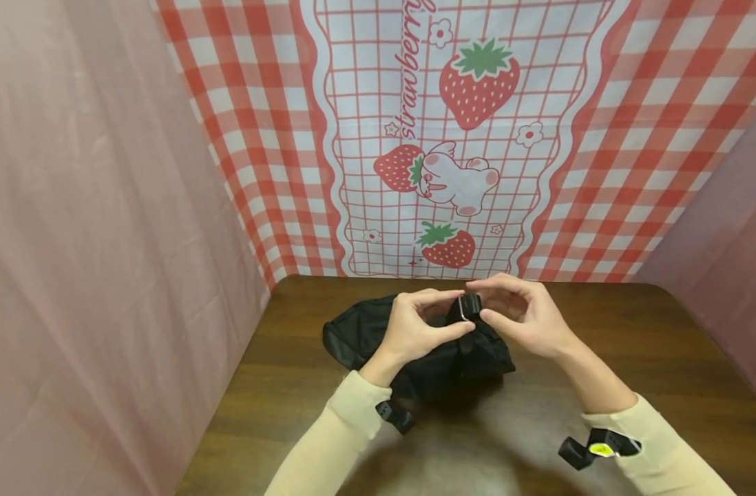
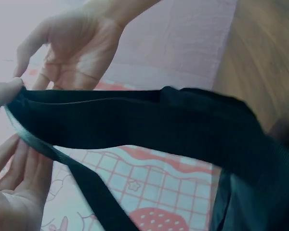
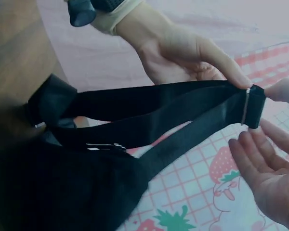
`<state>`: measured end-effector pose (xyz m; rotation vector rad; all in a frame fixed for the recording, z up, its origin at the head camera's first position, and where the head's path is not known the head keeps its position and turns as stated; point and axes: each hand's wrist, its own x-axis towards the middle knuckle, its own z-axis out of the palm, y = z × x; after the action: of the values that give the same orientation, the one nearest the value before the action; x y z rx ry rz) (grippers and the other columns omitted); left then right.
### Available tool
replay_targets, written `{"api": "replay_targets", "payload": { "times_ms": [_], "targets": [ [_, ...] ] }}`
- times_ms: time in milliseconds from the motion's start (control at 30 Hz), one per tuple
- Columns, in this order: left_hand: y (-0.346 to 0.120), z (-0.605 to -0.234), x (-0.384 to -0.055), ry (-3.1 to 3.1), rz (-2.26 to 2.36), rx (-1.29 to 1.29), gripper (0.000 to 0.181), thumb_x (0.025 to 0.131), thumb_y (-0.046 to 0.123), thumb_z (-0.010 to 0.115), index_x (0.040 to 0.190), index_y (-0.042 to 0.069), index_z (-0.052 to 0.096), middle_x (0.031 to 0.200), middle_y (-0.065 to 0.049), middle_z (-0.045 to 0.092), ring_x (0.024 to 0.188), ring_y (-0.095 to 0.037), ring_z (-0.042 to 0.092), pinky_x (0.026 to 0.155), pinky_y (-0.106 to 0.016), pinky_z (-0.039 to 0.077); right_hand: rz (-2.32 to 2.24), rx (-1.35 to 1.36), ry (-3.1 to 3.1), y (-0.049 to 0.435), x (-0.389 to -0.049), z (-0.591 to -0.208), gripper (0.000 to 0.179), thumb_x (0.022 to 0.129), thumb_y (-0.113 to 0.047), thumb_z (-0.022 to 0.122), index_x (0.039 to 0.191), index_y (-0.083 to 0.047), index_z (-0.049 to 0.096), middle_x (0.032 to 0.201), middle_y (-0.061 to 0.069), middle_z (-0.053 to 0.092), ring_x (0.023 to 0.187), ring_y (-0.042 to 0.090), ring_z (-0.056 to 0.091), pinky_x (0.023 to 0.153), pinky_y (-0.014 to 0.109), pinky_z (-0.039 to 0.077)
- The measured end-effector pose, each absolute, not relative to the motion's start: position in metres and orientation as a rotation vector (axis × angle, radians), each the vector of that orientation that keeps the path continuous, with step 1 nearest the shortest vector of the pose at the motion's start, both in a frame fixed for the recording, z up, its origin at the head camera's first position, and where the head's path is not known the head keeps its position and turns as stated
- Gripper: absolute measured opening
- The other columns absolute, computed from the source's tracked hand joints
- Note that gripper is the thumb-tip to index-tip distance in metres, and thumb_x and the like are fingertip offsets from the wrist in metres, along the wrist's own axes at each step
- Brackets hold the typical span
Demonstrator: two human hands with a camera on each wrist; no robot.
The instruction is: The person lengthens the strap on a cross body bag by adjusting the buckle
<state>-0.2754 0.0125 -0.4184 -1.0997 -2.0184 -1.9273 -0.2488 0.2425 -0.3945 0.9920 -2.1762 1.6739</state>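
A black fabric bag (image 1: 359, 331) lies on the table, its webbing strap (image 2: 111, 120) raised in both hands. At the strap's folded end is a thin metal slider buckle (image 3: 245, 107). My left hand (image 1: 415, 329) pinches the strap at this buckle, thumb below and fingers above. From the other side, my right hand (image 1: 527, 317) pinches the folded loop between thumb and fingers. In the right wrist view several strap layers run from the bag to the buckle. The bag's underside is hidden.
The brown wooden table (image 1: 626, 344) runs beneath the bag. A strawberry-patterned checked cloth (image 1: 415, 227) hangs at the back, with pink curtains (image 1: 105, 241) at the sides. Each wrist wears a small black camera (image 1: 395, 416).
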Motion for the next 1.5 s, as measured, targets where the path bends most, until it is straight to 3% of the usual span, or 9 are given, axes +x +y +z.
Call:
{"api": "replay_targets", "payload": {
  "times_ms": [233,333,633,867,1033,1167,1367,1500],
  "targets": [
    [0.01,-0.412,-0.27,-2.16,-1.69,-1.14,0.045,0.083,0.008,0.092,0.125,0.001,0.077,0.117,-0.015,0.079,0.107,-0.022,0.078,0.094,-0.021,0.062,1.139,0.84,-2.432,0.242,-0.245,-0.382,0.042,0.082,-0.011,0.093,0.122,-0.019,0.08,0.107,-0.008,0.076,0.098,0.005,0.069,0.089,0.015,0.059],
    [0.01,-0.411,-0.269,-2.159,-1.656,-1.143,0.046,0.082,0.01,0.092,0.124,0.001,0.077,0.116,-0.015,0.079,0.105,-0.023,0.078,0.093,-0.02,0.063,1.028,0.795,-2.471,0.242,-0.244,-0.378,0.036,0.082,-0.02,0.095,0.116,-0.025,0.082,0.102,-0.011,0.077,0.094,0.007,0.069,0.085,0.019,0.059],
    [0.009,-0.417,-0.273,-2.16,-1.669,-1.128,0.044,0.084,0.011,0.091,0.125,0.002,0.077,0.113,-0.015,0.08,0.098,-0.022,0.079,0.087,-0.039,0.068,1.328,0.816,-2.532,0.244,-0.244,-0.378,0.024,0.098,-0.011,0.078,0.121,-0.011,0.074,0.112,0.005,0.076,0.1,0.006,0.073,0.09,0.016,0.06],
    [0.009,-0.413,-0.273,-2.207,-1.664,-1.104,0.044,0.084,0.012,0.091,0.125,0.003,0.077,0.114,-0.013,0.08,0.098,-0.022,0.077,0.087,-0.026,0.066,1.328,0.852,-2.503,0.248,-0.243,-0.381,0.028,0.101,-0.009,0.074,0.128,-0.011,0.07,0.117,0.004,0.073,0.104,0.007,0.071,0.092,0.016,0.059],
    [0.008,-0.408,-0.271,-2.272,-1.604,-1.111,0.044,0.083,0.012,0.092,0.124,0.003,0.078,0.113,-0.012,0.081,0.098,-0.022,0.076,0.087,-0.02,0.063,1.082,0.837,-2.516,0.247,-0.243,-0.379,0.034,0.091,-0.018,0.087,0.124,-0.02,0.076,0.11,-0.007,0.074,0.098,0.004,0.067,0.087,0.021,0.061],
    [0.009,-0.408,-0.271,-2.285,-1.588,-1.125,0.044,0.084,0.013,0.091,0.124,0.003,0.078,0.113,-0.012,0.08,0.098,-0.023,0.076,0.088,-0.022,0.064,0.995,0.793,-2.531,0.246,-0.243,-0.377,0.032,0.086,-0.022,0.092,0.116,-0.024,0.079,0.101,-0.01,0.074,0.093,0.005,0.067,0.083,0.026,0.062],
    [0.01,-0.413,-0.274,-2.239,-1.645,-1.123,0.043,0.085,0.012,0.089,0.125,0.002,0.077,0.112,-0.014,0.079,0.099,-0.024,0.077,0.089,-0.036,0.067,1.234,0.678,-2.599,0.244,-0.243,-0.376,0.026,0.097,-0.023,0.081,0.121,-0.016,0.074,0.109,0.0,0.075,0.1,0.009,0.07,0.093,0.022,0.059],
    [0.01,-0.415,-0.275,-2.224,-1.673,-1.109,0.042,0.086,0.011,0.089,0.125,0.002,0.077,0.112,-0.015,0.079,0.098,-0.023,0.077,0.087,-0.035,0.068,1.444,0.639,-2.554,0.245,-0.242,-0.378,0.026,0.102,-0.017,0.074,0.125,-0.007,0.07,0.113,0.009,0.072,0.1,0.008,0.07,0.091,0.015,0.057]
  ]
}}
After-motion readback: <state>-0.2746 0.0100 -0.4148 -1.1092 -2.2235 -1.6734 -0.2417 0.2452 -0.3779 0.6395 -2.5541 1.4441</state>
